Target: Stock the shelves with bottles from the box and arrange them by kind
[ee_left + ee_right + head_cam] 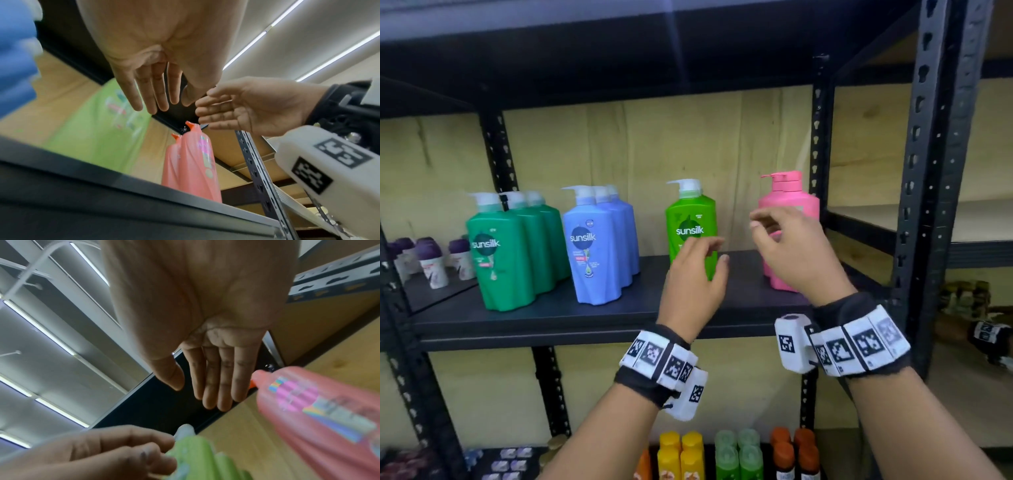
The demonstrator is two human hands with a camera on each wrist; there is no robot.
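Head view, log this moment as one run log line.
left hand: open, empty, before light green bottle | right hand: open, empty, before pink bottles | shelf: dark green, blue, light green, pink groups

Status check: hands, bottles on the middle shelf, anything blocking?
Left hand open, empty. Right hand open, empty. Light green pump bottle and pink pump bottles upright on black metal shelf. Nothing blocking.

ceiling light strips (265,34) glow overhead; plywood back panel (654,144) behind the rack.
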